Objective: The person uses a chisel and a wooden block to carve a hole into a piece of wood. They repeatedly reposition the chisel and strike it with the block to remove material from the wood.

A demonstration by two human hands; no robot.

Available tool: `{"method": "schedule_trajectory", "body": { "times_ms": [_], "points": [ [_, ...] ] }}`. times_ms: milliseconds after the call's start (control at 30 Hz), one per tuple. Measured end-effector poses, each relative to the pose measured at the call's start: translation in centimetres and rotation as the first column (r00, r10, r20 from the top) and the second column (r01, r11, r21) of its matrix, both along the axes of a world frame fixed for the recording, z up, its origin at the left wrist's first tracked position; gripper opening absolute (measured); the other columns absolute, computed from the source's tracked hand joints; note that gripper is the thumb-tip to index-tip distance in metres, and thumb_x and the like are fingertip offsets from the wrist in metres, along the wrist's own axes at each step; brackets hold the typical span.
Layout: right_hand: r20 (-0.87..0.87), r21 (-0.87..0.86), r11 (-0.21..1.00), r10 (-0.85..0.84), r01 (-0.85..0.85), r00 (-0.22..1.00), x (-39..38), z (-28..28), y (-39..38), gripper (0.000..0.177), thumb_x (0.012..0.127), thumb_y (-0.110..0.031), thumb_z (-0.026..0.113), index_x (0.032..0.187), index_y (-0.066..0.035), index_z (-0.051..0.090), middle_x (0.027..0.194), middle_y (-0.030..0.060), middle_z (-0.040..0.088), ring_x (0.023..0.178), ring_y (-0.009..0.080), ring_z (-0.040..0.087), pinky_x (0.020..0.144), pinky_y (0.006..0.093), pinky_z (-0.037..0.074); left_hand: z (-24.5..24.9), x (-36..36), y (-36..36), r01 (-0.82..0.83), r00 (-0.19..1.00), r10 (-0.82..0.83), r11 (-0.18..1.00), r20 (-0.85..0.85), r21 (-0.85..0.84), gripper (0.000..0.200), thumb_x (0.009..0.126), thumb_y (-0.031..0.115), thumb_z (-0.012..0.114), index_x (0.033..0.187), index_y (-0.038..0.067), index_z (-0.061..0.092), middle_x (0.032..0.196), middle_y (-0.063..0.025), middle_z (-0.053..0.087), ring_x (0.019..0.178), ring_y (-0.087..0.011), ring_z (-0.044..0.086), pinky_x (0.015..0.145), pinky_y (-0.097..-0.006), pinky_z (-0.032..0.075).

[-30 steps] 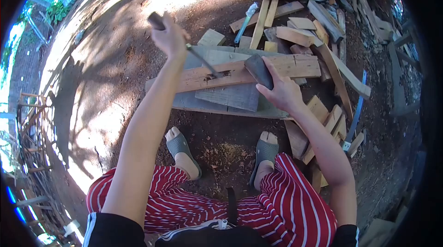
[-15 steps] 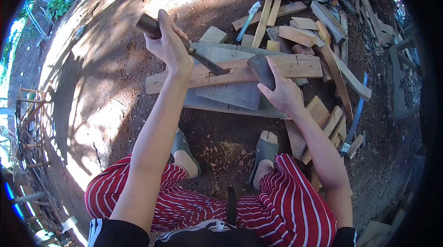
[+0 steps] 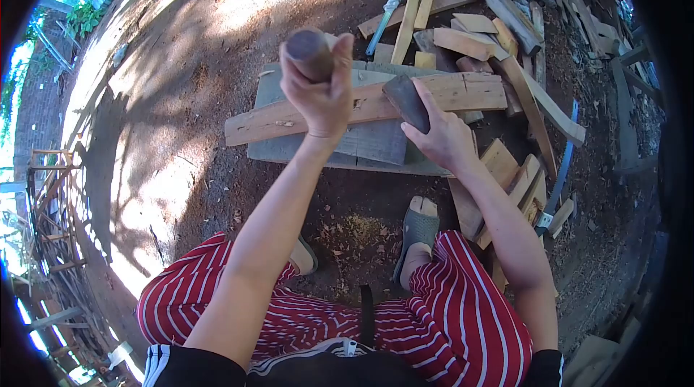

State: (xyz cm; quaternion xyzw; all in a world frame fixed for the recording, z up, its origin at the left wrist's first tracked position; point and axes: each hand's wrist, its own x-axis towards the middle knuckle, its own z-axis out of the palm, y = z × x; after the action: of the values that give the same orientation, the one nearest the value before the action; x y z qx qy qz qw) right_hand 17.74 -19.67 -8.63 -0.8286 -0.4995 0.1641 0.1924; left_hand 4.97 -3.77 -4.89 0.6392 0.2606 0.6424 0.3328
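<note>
My left hand (image 3: pixel 318 94) is wrapped round the thick wooden handle (image 3: pixel 309 54) of a chisel, whose butt faces up toward me. The blade is hidden behind the hand. Under it a long wooden beam (image 3: pixel 271 125) with cut notches lies across grey boards (image 3: pixel 361 143) that form a low support. My right hand (image 3: pixel 447 138) grips a dark wooden block (image 3: pixel 408 101), which rests against the beam right of its middle.
Wood offcuts (image 3: pixel 463 44) are piled beyond and right of the beam. A blue-handled tool (image 3: pixel 383 22) lies at the back, and a handsaw (image 3: pixel 562 174) at the right. Wood chips (image 3: pixel 354 239) are scattered between my feet.
My left hand has moved right and swung the chisel from a slant to nearly upright, handle end toward me. My right hand and the block have barely moved.
</note>
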Motion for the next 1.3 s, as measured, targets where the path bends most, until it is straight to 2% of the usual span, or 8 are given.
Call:
{"method": "schedule_trajectory", "body": {
  "times_ms": [300,500,533,633,733,967,1033,1300],
  "points": [
    [-0.147,0.391,0.919,0.116,-0.05,0.982,2.0,6.8,3.2,0.082,0.081,-0.049,0.067,0.146,-0.008,0.038,0.116,0.0241,0.066,0.105,0.0382,0.066,0.094,0.0454,0.05,0.5,0.4,1.5,-0.217,0.971,0.223,0.974,0.091,-0.065,0.038,0.089,0.029,0.075,0.104,0.003,0.052,0.092,-0.0065,0.065,0.075,-0.017,0.064,0.069,-0.0279,0.05],
    [0.272,0.848,0.378,0.293,-0.372,0.917,-3.8,20.4,5.9,0.074,0.084,-0.046,0.065,0.142,-0.007,0.043,0.098,0.021,0.07,0.074,0.0357,0.07,0.072,0.0428,0.057,0.7,1.0,0.3,-0.208,0.976,0.212,0.974,-0.042,0.095,0.043,0.087,0.027,0.076,0.112,0.004,0.051,0.092,-0.0093,0.065,0.077,-0.0213,0.065,0.073,-0.0319,0.051],
    [0.14,0.506,0.787,0.33,-0.354,0.933,-4.8,20.7,4.8,0.071,0.085,-0.043,0.064,0.144,-0.011,0.043,0.097,0.0206,0.07,0.076,0.0346,0.071,0.071,0.0435,0.058,0.6,0.7,0.5,-0.121,0.993,0.119,0.988,0.027,0.092,0.045,0.086,0.026,0.076,0.114,0.004,0.05,0.093,-0.0111,0.065,0.079,-0.0226,0.065,0.075,-0.0339,0.051],
    [0.313,0.099,0.9,0.377,-0.424,0.872,-4.7,22.0,5.8,0.07,0.084,-0.043,0.068,0.143,-0.013,0.046,0.102,0.0171,0.07,0.083,0.028,0.071,0.077,0.0404,0.057,-0.3,0.6,1.6,-0.022,0.99,0.024,1.0,0.142,-0.02,0.048,0.082,0.023,0.076,0.115,0.003,0.047,0.094,-0.0163,0.064,0.085,-0.0286,0.067,0.079,-0.0388,0.051],
    [0.237,0.501,0.75,0.361,-0.432,0.902,-5.0,23.9,6.9,0.069,0.089,-0.045,0.062,0.145,-0.011,0.043,0.111,0.019,0.068,0.089,0.0294,0.071,0.079,0.0394,0.057,0.8,0.0,0.6,-0.135,0.982,0.134,0.991,-0.134,-0.001,0.048,0.081,0.022,0.074,0.114,0.002,0.046,0.095,-0.0208,0.063,0.093,-0.0381,0.065,0.08,-0.0425,0.049],
    [0.32,0.179,0.892,0.346,-0.415,0.882,-5.3,22.9,6.9,0.069,0.089,-0.046,0.062,0.144,-0.008,0.046,0.107,0.0185,0.069,0.09,0.029,0.071,0.076,0.0399,0.056,0.4,-0.5,0.8,-0.126,0.982,0.137,0.988,-0.132,0.094,0.043,0.081,0.02,0.073,0.107,0.003,0.043,0.09,-0.0176,0.062,0.088,-0.0386,0.065,0.078,-0.0427,0.049],
    [0.231,0.62,0.7,0.268,-0.354,0.935,-5.0,22.6,7.5,0.073,0.087,-0.043,0.06,0.15,-0.014,0.037,0.103,0.0192,0.071,0.077,0.0282,0.072,0.072,0.0395,0.059,0.0,-0.3,0.5,-0.112,0.984,0.115,0.993,-0.139,0.025,0.047,0.079,0.018,0.074,0.109,0.003,0.042,0.089,-0.0174,0.061,0.085,-0.0391,0.064,0.077,-0.04,0.05],
    [-0.15,0.542,0.834,0.216,-0.103,0.965,-0.5,14.2,6.2,0.084,0.083,-0.049,0.063,0.15,-0.008,0.033,0.117,0.0274,0.064,0.1,0.0356,0.068,0.089,0.0426,0.053,0.1,-1.0,4.1,0.101,0.994,-0.105,0.973,-0.006,-0.206,0.047,0.091,0.02,0.07,0.123,-0.004,0.045,0.111,-0.0162,0.058,0.101,-0.0265,0.061,0.091,-0.0368,0.049]
  ]
}}
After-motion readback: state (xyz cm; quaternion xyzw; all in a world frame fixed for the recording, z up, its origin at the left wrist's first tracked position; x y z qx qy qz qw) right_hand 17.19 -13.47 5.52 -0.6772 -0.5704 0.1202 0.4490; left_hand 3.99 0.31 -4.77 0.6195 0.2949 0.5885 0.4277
